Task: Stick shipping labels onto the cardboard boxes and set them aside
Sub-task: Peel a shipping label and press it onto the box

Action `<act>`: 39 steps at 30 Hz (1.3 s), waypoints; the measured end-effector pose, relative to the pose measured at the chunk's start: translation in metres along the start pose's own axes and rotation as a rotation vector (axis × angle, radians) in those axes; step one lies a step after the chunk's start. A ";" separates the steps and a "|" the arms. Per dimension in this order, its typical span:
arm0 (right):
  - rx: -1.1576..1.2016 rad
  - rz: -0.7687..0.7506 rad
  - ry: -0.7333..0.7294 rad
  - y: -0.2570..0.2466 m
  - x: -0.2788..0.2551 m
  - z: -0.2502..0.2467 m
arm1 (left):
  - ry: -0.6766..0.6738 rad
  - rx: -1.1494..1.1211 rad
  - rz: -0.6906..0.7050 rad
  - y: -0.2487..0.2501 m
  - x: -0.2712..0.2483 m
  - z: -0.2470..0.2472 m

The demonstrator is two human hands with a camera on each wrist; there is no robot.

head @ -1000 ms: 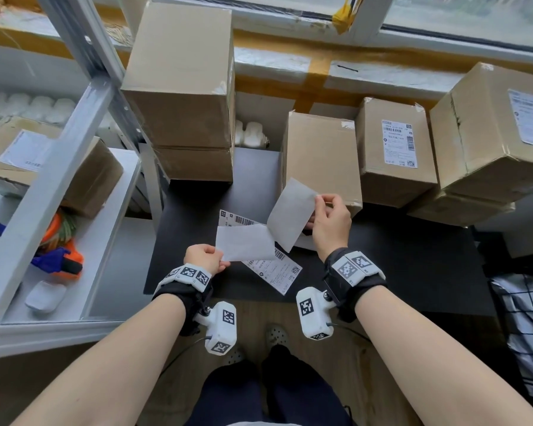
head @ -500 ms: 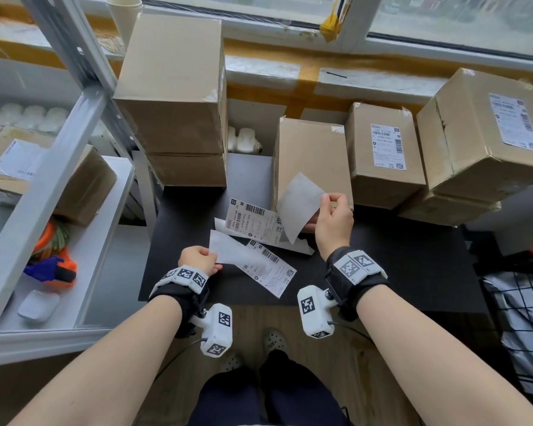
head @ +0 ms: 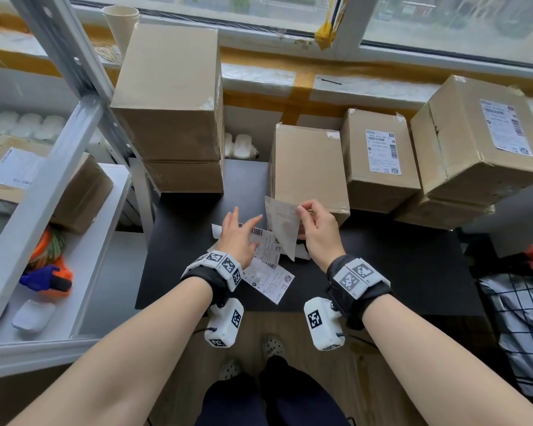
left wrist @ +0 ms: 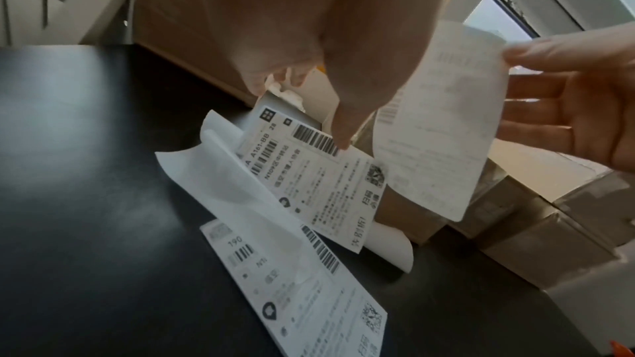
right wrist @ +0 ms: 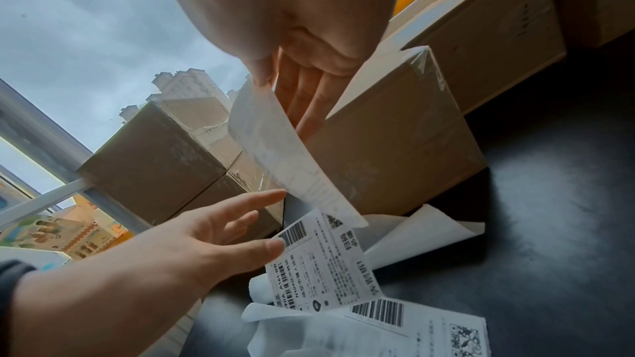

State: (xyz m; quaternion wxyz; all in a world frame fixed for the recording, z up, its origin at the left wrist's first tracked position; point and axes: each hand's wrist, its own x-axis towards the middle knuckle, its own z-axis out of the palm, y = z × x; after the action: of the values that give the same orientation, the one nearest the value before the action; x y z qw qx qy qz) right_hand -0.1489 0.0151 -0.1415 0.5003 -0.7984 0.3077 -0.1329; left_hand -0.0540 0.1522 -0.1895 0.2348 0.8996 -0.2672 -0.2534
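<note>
My right hand (head: 300, 212) pinches the top corner of a peeled white shipping label (head: 282, 230), which hangs sticky side toward me in front of an unlabelled cardboard box (head: 308, 167). The wrist views show the same label (left wrist: 440, 124) (right wrist: 292, 156) dangling from thumb and forefinger. My left hand (head: 243, 222) is open with straight fingers just left of it. It hovers over printed labels (head: 266, 244) lying on the black table (head: 397, 272), one fingertip (left wrist: 343, 141) at a barcode. A loose backing sheet (left wrist: 223, 173) lies beside those labels.
Two stacked plain boxes (head: 170, 96) stand at the back left. Labelled boxes (head: 379, 155) (head: 480, 136) sit at the back right. A metal shelf (head: 83, 250) with another labelled box (head: 43, 186) is on the left, and a window sill runs behind.
My left hand has let go of the backing sheet, which now lies on the table, and has moved forward and right toward the hanging label. My right hand still holds the label near the box.
</note>
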 end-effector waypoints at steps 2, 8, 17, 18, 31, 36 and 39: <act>0.016 -0.018 -0.025 -0.005 -0.002 -0.004 | -0.049 0.039 0.000 0.002 0.008 0.001; 0.061 -0.026 0.019 -0.005 0.004 -0.013 | -0.057 0.070 -0.012 -0.002 0.023 0.003; 0.056 -0.010 0.229 0.001 0.019 -0.020 | -0.052 0.124 -0.116 -0.019 0.034 0.007; 0.053 -0.007 0.227 0.000 0.021 -0.021 | -0.049 0.126 -0.129 -0.020 0.035 0.007; 0.124 0.075 0.154 -0.025 0.018 -0.009 | 0.240 -0.355 0.177 0.040 0.010 -0.048; 0.158 0.078 0.127 -0.027 0.019 0.004 | 0.271 -0.377 0.237 0.057 -0.005 -0.063; 0.200 0.085 0.103 -0.045 0.012 0.006 | 0.263 -0.320 0.230 0.058 -0.014 -0.068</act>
State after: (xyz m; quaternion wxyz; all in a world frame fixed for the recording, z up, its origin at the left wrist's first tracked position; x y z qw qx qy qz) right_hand -0.1202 0.0260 -0.1058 0.5662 -0.7227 0.3518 -0.1824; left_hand -0.0458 0.1369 -0.1001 0.4345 0.8398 -0.2914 -0.1449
